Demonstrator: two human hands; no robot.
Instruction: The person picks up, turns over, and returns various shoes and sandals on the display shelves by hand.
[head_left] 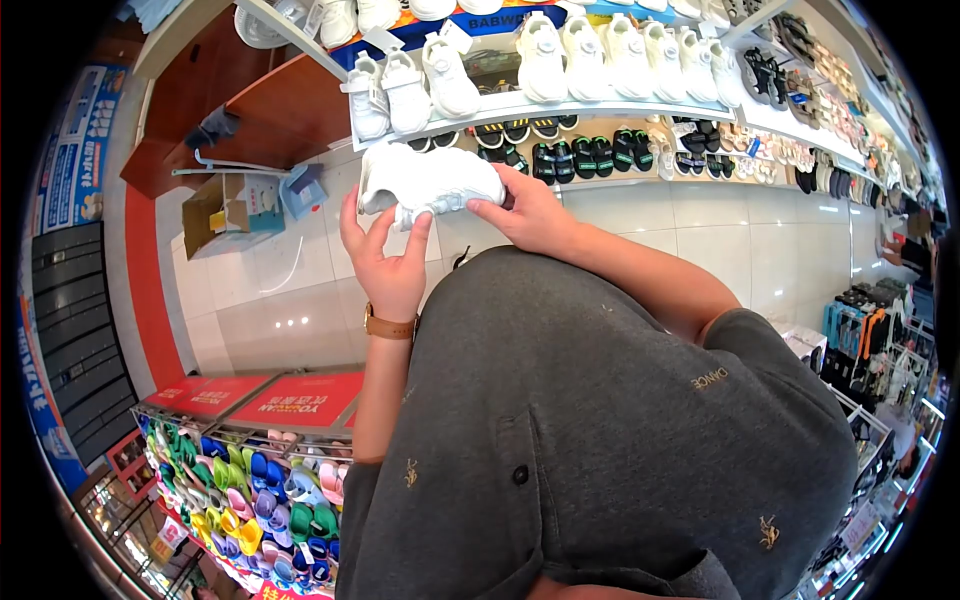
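A white sneaker (432, 176) is held up sideways between my two hands, in front of the shoe shelves. My left hand (385, 255), with a brown-strapped watch (389, 323) on its wrist, grips the end at the left with fingers and thumb around it. At the other end, my right hand (525, 208) pinches the shoe, thumb in front and fingers behind. Parts of the fingers of both hands are hidden by the shoe. Just beyond it, more white sneakers (449, 76) stand in a row on the white shelf (560, 112).
Below that shelf lie dark sandals (592, 156). An open cardboard box (205, 215) sits on the tiled floor (262, 345) at left. Colourful clogs (265, 510) fill a rack at lower left, beside red sign panels (300, 398). More goods hang on racks (865, 320) at right.
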